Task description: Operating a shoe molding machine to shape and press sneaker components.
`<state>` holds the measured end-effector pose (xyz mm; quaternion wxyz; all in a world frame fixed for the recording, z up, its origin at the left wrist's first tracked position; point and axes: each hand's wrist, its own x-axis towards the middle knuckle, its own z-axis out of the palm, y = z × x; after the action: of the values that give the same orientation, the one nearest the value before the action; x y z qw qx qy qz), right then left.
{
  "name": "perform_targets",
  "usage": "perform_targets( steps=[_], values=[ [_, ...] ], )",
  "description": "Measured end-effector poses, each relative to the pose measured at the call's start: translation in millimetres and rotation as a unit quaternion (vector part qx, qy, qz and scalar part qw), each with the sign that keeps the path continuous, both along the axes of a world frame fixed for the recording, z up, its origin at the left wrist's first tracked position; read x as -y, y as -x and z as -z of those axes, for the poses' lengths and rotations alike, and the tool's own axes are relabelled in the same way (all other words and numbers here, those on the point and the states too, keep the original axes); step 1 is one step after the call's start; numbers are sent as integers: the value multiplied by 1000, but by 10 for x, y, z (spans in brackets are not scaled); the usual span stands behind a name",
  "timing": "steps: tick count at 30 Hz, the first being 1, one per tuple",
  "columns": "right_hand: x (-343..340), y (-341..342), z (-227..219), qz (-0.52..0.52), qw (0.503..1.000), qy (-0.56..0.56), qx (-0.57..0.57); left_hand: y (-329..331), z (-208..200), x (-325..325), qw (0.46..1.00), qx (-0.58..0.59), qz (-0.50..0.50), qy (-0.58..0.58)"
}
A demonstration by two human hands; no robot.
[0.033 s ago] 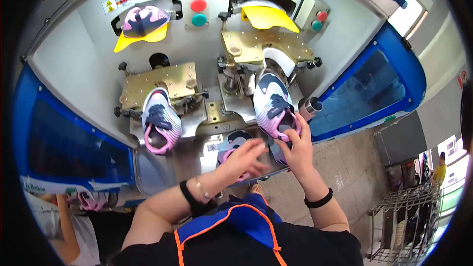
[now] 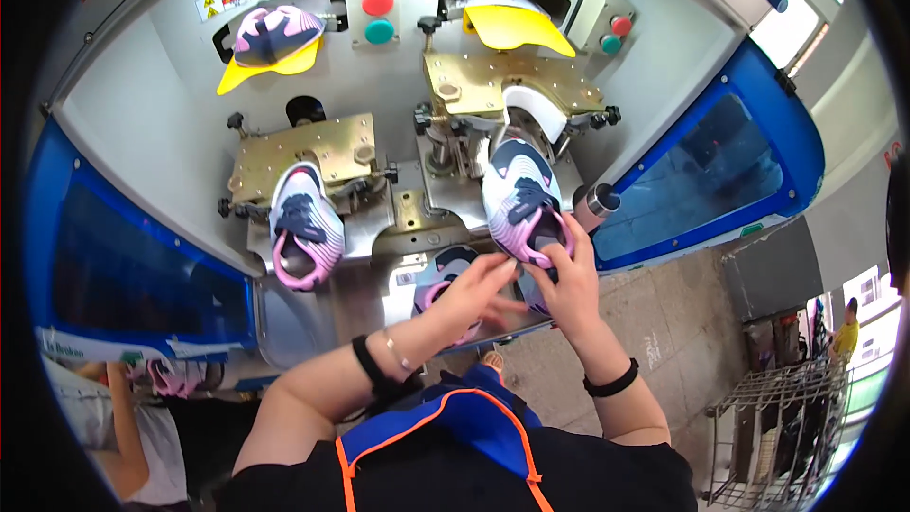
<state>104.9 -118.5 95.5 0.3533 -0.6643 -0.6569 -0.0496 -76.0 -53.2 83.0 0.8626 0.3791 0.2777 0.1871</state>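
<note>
Just off the centre of your view, toward two o'clock, was a pink, white and navy lace-up sneaker point(image 2: 517, 192), its toe pointing to about twelve o'clock, up to a curved white pad point(image 2: 538, 114). Your right hand point(image 2: 566, 275) was closed around its heel, thumb and fingers pinching the pink collar. Your left hand point(image 2: 476, 296) was loosely open with nothing in its grasp, fingers slightly bent and pointing to two o'clock; its fingertips were right by the heel, but whether they touched it you could not tell.

Under that hand, toward six o'clock, lay another sneaker point(image 2: 434, 275), partly hidden. At nine o'clock stood a matching sneaker point(image 2: 308, 228), its toe at a left brass-coloured plate point(image 2: 308, 154). A right brass-coloured plate point(image 2: 493, 76) sat between twelve and one, with a yellow flap point(image 2: 517, 30) above it. Between ten and eleven, a shoe upper point(image 2: 278, 38) covered a second yellow flap point(image 2: 232, 79). A metal cylinder point(image 2: 595, 204) was at three o'clock, and a wire cart point(image 2: 777, 427) at four.
</note>
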Motion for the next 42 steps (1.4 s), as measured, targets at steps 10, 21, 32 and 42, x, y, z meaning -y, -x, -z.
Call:
perform_targets(
  steps=[10,21,32,42],
  values=[
    [-542,-645,2,-117,993,-3,-12,-1010,388,-327,969,57,-238,19],
    [-994,-722,70,-134,990,10,-32,-1197,391,-305,968,29,-250,12],
    [-986,-622,63,-95,994,22,-50,-1130,386,-340,972,23,-232,13],
    [-988,-643,46,-103,991,31,-79,-1187,370,-308,968,1,-251,17]
  ],
)
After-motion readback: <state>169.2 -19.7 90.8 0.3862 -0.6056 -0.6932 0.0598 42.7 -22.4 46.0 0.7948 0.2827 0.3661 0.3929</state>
